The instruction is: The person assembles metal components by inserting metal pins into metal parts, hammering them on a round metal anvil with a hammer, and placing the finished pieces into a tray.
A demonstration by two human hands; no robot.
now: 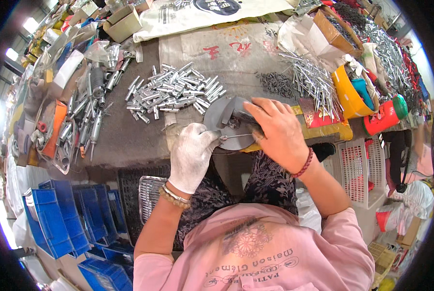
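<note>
My left hand [191,157], in a white glove, is closed at the near left rim of a round grey dish [212,116]. Its thumb and forefinger pinch one end of a thin metal rod [239,136]. From the right, my bare right hand [284,133] reaches over the dish, its thumb and fingers closed at the rod's other end. Small dark pieces [236,121] lie in the dish, partly hidden under my right fingers. Just beyond it spreads a heap of short silver metal tubes [173,92].
Small dark parts [277,83] and long thin rods [316,82] lie at the right, by a yellow container [347,94] and a red bottle [381,120]. Metal tools [93,97] crowd the left. Blue bins [54,218] and a white basket [353,169] stand below table height.
</note>
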